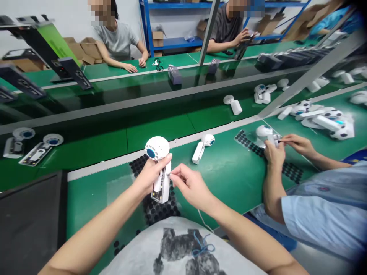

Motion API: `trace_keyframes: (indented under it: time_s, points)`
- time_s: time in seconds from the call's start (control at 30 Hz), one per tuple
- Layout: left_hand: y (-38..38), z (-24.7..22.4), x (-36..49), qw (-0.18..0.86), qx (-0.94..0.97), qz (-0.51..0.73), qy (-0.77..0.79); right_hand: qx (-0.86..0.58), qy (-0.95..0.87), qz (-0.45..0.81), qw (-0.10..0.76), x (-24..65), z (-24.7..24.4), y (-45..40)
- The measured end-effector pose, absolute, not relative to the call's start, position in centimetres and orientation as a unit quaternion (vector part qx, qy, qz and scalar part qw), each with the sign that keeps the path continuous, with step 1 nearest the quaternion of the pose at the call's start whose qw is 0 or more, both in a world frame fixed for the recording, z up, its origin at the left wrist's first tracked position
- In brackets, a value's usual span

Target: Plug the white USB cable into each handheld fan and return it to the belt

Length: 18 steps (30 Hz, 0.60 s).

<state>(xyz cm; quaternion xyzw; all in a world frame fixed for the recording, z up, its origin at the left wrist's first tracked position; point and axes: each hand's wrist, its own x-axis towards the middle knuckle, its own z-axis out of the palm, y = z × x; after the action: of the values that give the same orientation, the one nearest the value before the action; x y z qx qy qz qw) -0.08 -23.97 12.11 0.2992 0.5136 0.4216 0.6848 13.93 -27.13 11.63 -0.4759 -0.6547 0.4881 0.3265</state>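
My left hand is closed around a white device with a round slotted head, a blue centre and a rectangular body. It is held tilted, head up, above the table, and its open-looking lower face shows dark and pale parts. My right hand pinches thumb and forefinger against the device's right side. A tiny dark bit shows at those fingertips, too small to name. Beneath the device lie sheets of black round pads. Another white device of the same kind lies on the green table to the right.
A black tray stands at the left. White devices lie on the green conveyor beyond a pale rail. On the right, a co-worker's hands hold a similar device, near a pile of white parts. A slanted metal post rises there.
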Motion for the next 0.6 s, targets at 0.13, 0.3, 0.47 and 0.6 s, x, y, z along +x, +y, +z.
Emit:
trace_keyframes:
  time_s: [0.13,0.3,0.47,0.6]
  points:
    - [-24.4,12.7,0.2,0.688,0.333,0.389,0.514,-0.49,-0.665,0.469,0.313,14.8,11.7,-27.7]
    - [-24.9,13.1,0.1,0.722,0.336,0.344,0.498,-0.47,-0.579,0.582,0.324,15.5,11.0,-27.6]
    - [-25.3,12.6,0.0,0.765,0.301,0.314,0.474,-0.467,-0.586,0.568,0.34,15.9,11.3,-28.5]
    - [-25.4,12.6,0.2,0.741,0.294,0.35,0.491,-0.473,-0.608,0.548,0.325,16.0,12.1,-28.9]
